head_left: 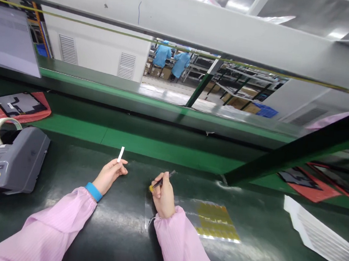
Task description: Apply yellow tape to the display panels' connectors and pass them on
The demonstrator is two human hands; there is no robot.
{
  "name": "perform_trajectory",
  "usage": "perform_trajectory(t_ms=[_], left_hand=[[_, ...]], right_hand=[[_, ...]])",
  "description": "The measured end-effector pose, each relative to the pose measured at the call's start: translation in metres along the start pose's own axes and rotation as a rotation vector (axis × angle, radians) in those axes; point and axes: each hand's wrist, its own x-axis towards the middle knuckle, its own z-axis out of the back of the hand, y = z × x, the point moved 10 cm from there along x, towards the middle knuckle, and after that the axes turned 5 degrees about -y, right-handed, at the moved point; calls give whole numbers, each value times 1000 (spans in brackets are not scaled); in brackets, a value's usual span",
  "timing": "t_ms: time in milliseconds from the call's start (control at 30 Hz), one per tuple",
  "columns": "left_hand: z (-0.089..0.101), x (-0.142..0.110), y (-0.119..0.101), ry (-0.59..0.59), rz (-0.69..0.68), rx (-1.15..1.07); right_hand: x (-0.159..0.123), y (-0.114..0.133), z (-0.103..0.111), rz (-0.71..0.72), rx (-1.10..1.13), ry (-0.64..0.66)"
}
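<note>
My left hand (110, 176), a blue band at its wrist, pinches a short white strip (121, 154) that stands up from the fingertips. It is held over the dark green table (114, 232). To its right, my right hand (164, 196) is closed around dark tweezers (158, 183), whose other end sticks out past the fingers. A small yellow piece (151, 188) shows by the fingertips; whether the tweezers grip it I cannot tell. Partly under my right hand and sleeve lies a clear sheet with yellow-brown film pieces (216, 221).
At the left stands a grey tape dispenser (24, 160) with a cream tape roll (1, 131). White sheets (319, 233) lie at the right. Flat dark parts on red bags (41, 106) rest on the back ledge. A green post (296, 155) slants at right. Two people work far behind.
</note>
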Motion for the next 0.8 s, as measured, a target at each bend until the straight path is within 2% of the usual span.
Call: perform_trajectory(t_ms=[400,600,800], left_hand=[[-1,0,0,-6,23,-11],[-2,-1,2,-8,39,-15],[-3,1,6,13,72,-33]], right_hand=[[-1,2,-7,18,-62,33],[0,0,-4,1,-81,-13],[3,-6,8,-9,-109,-82]])
